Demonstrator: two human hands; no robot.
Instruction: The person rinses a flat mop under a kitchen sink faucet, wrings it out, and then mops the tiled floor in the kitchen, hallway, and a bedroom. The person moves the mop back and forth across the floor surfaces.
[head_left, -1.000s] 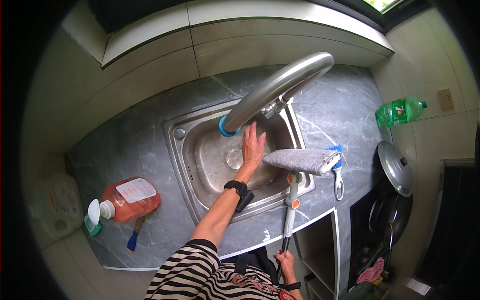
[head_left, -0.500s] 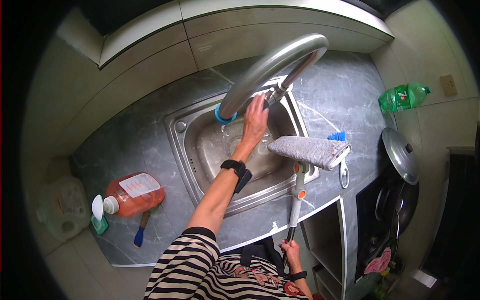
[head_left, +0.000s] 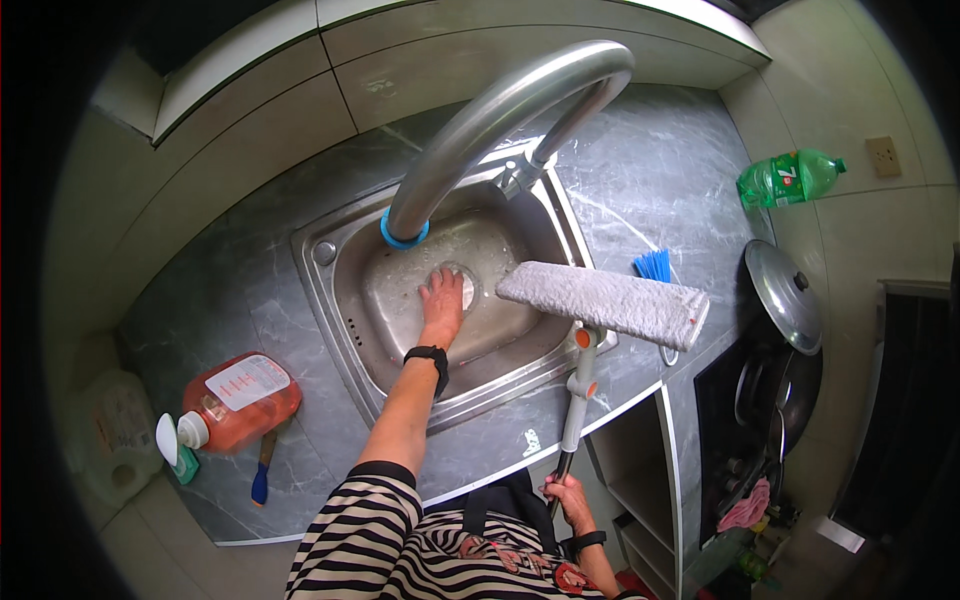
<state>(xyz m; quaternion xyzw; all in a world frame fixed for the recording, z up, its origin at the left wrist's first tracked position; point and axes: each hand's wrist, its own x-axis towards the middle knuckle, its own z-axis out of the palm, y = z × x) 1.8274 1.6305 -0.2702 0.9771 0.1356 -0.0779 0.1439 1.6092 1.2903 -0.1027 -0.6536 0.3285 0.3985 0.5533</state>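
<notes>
My left hand (head_left: 441, 304) reaches down into the steel sink (head_left: 370, 345), beside the pale round drain (head_left: 467, 291). Its fingers are spread and slightly bent, their tips at the drain's edge; whether they touch it I cannot tell. My right hand (head_left: 568, 500) is wrapped round the pole of a flat mop (head_left: 610, 300). The mop's grey, fluffy head points up, partly over the sink's right side and partly over the counter. Above the sink arches a thick metal faucet (head_left: 500, 105), its spout ringed in blue.
On the left of the grey counter (head_left: 270, 225) lie an orange-red pump bottle (head_left: 240, 405) and a blue-tipped brush handle (head_left: 260, 484). A blue-bristled brush (head_left: 653, 265) sits behind the mop head. Rightward are a green bottle (head_left: 790, 180), a pot lid (head_left: 783, 297) and a black stove (head_left: 722, 420).
My left hand has moved from the faucet's lever down to the drain. Water that ran from the spout no longer shows. The mop head has turned slightly, still in my right hand.
</notes>
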